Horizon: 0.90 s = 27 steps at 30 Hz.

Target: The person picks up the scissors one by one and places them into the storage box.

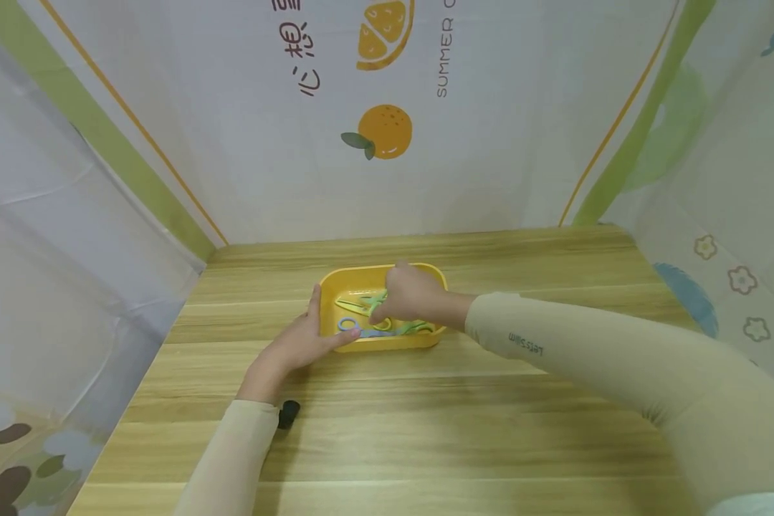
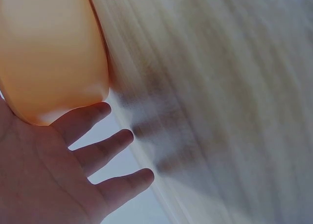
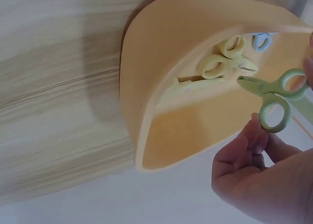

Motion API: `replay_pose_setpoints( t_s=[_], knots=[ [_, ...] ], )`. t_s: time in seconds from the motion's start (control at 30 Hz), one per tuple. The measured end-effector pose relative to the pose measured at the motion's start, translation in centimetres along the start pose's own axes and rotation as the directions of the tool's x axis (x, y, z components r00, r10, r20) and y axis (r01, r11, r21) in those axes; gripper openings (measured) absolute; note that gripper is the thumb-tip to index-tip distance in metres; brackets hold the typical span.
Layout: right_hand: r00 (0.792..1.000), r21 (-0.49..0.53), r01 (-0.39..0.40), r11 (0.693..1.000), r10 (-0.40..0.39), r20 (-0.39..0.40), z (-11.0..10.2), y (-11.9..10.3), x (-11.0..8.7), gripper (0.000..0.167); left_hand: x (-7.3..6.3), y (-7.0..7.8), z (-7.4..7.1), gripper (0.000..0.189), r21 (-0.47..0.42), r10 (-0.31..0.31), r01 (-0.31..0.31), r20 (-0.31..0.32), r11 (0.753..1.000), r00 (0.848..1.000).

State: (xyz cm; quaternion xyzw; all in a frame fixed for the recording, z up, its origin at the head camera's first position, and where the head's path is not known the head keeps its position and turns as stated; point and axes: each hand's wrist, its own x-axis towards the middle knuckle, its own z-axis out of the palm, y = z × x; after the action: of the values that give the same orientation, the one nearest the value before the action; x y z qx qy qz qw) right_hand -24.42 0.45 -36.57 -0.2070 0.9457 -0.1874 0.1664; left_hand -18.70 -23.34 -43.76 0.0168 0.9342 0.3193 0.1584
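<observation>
A yellow plastic bin [image 1: 345, 276] stands on the wooden table, with children's scissors inside. My left hand [image 1: 299, 340] rests against its left end, thumb across the front rim; in the left wrist view three fingers lie straight and spread beside the bin. My right hand [image 1: 413, 292] reaches into the bin from above. In the right wrist view it pinches a handle loop of green scissors [image 3: 268, 94]. Beneath lie yellow scissors [image 3: 213, 66], a blue scissors handle [image 3: 262, 42] and a pale, partly hidden piece [image 3: 195, 84]. More green scissors [image 1: 419, 327] lie along the bin's front.
The wooden table [image 1: 426, 430] extends around the bin. A white printed cloth [image 1: 490, 143] hangs behind it, with further cloth at both sides. A small black object [image 1: 289, 414] sits beside my left wrist.
</observation>
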Motion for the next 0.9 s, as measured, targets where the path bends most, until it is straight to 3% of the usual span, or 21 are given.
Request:
replay_pose_setpoints(
  t_s=[0.2, 0.47, 0.9],
  knots=[
    [1.000, -0.030, -0.007, 1.000, 0.006, -0.023, 0.41, 0.14, 0.02, 0.067, -0.08, 0.13, 0.09, 0.142, -0.004, 0.005, -0.005, 0.003, 1.000, 1.000],
    [1.000, -0.094, -0.009, 0.995, 0.011, 0.024, 0.97, -0.25, 0.12, 0.066, -0.11, 0.30, -0.05, 0.141, 0.006, 0.010, -0.010, -0.002, 1.000, 1.000],
    [0.999, -0.047, -0.003, 0.999, 0.004, 0.039, 0.10, 0.54, 0.41, 0.063, -0.19, 0.23, -0.17, 0.140, 0.002, 0.001, -0.001, 0.006, 1.000, 1.000]
  ],
)
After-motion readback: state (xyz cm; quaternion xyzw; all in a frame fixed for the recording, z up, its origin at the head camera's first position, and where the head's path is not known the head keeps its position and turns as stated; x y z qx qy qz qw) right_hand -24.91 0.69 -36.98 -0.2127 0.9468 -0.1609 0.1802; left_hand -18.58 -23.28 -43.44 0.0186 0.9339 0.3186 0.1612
